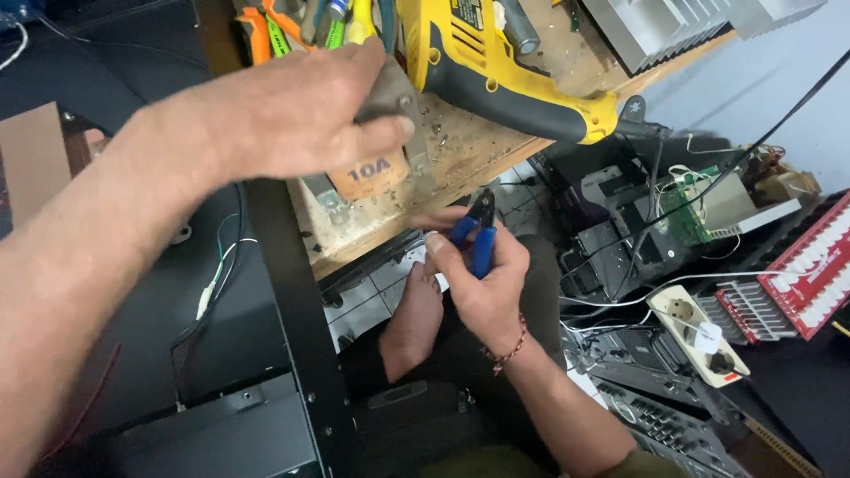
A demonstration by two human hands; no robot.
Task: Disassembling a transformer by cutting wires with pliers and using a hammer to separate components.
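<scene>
My left hand [301, 115] reaches in from the left and grips a small transformer [376, 173], a grey metal block with a tan paper-wrapped winding, standing on the wooden bench [496, 142]. My right hand [482, 288] is just below the bench's front edge, shut on a pair of blue-handled cutters [478, 235] whose black jaws point up toward the transformer without touching it. A bare foot [412, 323] shows under the right hand, over a dark floor.
A yellow power drill [496, 62] lies on the bench right of the transformer, with several hand tools [310, 22] behind. To the right are a green circuit board [691, 212], loose cables, a white power strip [699, 341] and a red terminal block [815, 265]. A black metal case [221, 425] sits lower left.
</scene>
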